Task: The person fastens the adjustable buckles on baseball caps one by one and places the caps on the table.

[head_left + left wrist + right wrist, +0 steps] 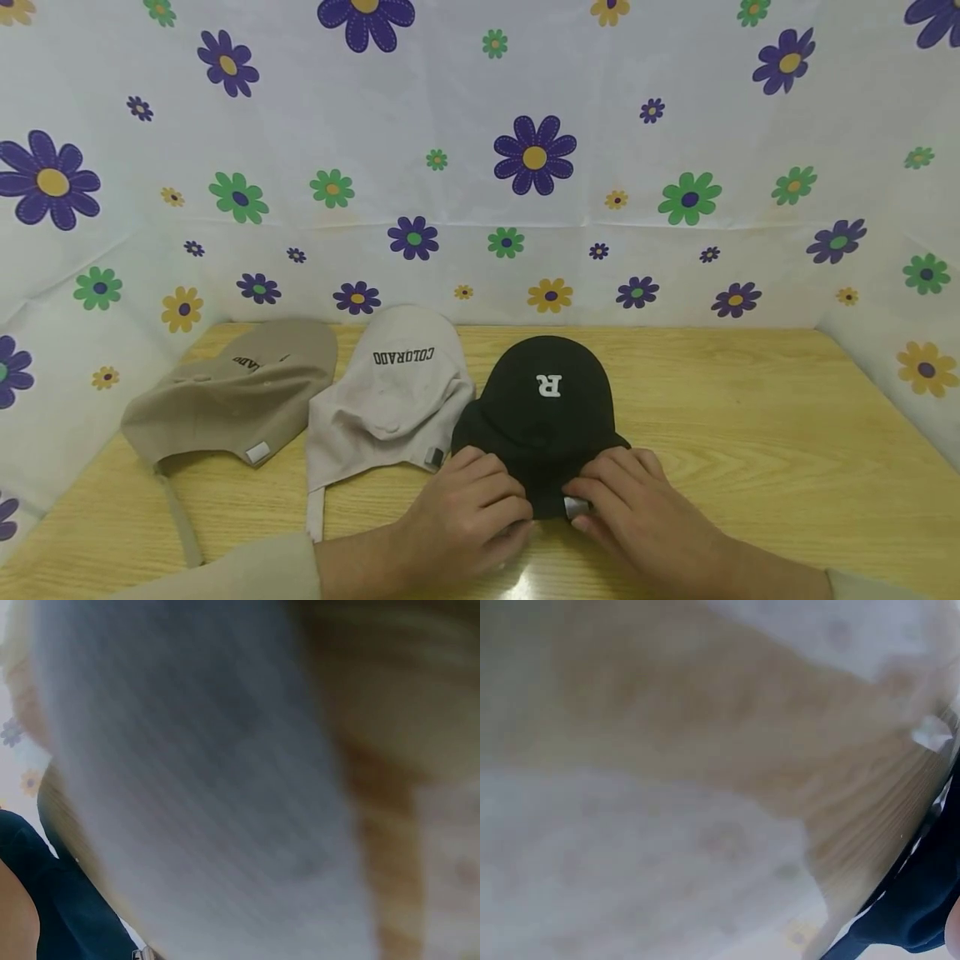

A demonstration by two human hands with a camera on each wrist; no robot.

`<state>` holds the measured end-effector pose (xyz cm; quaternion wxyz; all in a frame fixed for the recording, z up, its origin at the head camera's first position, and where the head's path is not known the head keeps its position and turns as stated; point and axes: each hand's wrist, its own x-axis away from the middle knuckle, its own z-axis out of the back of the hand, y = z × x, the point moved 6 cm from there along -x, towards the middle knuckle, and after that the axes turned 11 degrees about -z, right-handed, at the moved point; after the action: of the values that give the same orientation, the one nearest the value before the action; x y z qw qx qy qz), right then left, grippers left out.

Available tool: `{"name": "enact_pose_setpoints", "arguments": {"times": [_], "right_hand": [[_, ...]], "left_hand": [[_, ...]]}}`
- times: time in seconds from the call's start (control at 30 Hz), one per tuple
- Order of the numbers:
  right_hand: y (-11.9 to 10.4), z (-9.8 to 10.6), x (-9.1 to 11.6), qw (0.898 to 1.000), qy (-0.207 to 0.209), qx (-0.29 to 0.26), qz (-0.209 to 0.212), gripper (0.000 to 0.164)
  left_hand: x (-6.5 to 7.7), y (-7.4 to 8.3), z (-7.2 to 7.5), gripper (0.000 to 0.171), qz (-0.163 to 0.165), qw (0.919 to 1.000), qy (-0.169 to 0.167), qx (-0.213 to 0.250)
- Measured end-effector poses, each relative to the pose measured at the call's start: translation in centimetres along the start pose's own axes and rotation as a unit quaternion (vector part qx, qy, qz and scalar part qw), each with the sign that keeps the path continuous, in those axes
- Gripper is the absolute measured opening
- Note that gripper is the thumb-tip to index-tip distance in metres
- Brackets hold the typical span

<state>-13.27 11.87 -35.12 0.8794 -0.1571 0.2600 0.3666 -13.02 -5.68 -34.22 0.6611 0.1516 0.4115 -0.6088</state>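
A black cap (551, 425) with a white letter R, upside down from here, lies on the table between both hands. My left hand (468, 517) grips its near left edge with curled fingers. On the near right edge, my right hand (648, 517) pinches the cap beside a small silvery clasp (576, 507). Dark cap fabric (75, 900) shows in the lower left corner of the left wrist view. The right wrist view catches more of that fabric (922, 900) at its lower right. The fingertips under the cap's edge are hidden.
Left of the black cap lies a pale grey cap (397, 400) lettered COLORADO, its strap hanging toward me. Farther left is a tan cap (232, 408) with a loose strap. The wooden table (750, 400) ends at a flower-print cloth (465, 100) behind and at the sides.
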Motion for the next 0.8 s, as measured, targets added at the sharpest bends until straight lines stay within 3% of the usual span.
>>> {"name": "enact_pose_setpoints", "arguments": {"times": [0.5,0.8], "right_hand": [[-0.33,0.14,-0.52,0.999,0.015,-0.023,0.030,0.031],[-0.39,-0.07,-0.46,0.999,0.016,-0.017,0.031,0.031]], "left_hand": [[0.18,-0.04,-0.24,0.019,0.018,0.9995,-0.017,-0.018],[0.06,0.06,-0.06,0.018,0.005,0.9998,-0.002,-0.018]]}}
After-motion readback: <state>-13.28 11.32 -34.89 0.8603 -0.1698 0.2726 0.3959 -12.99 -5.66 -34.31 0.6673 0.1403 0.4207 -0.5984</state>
